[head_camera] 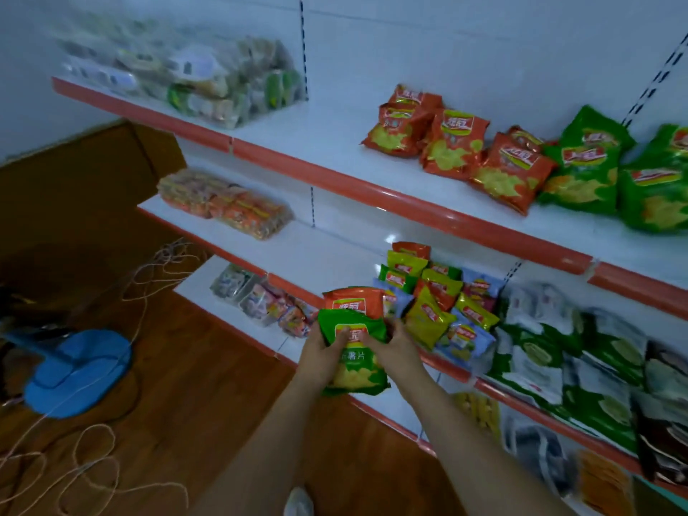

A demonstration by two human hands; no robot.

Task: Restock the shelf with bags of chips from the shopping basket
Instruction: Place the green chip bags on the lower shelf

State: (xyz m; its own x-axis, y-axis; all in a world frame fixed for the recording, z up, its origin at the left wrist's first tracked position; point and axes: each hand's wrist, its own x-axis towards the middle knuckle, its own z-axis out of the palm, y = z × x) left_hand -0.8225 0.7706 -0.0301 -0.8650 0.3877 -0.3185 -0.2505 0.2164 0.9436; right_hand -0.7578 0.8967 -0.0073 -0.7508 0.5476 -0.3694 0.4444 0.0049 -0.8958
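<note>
Gripping a green chip bag (pixel 353 357) and an orange bag (pixel 353 301) with both your left hand (pixel 321 348) and right hand (pixel 391 346) at 6 o'clock, you have orange and green bags (pixel 521 162) already shelved at 2 o'clock; no basket shows.

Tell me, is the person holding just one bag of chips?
No, both hands grip a green bag with an orange bag behind it.

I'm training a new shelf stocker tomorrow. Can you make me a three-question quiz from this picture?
1. True or false: the left hand and right hand together hold a green chip bag with an orange chip bag behind it.
2. On the upper shelf, the orange bags lie to which side of the green bags: A left, B right?
3. Fill in: on the floor at the left lies a ___ object, round in shape.

Key: 1 true; 2 A; 3 blue.
</note>
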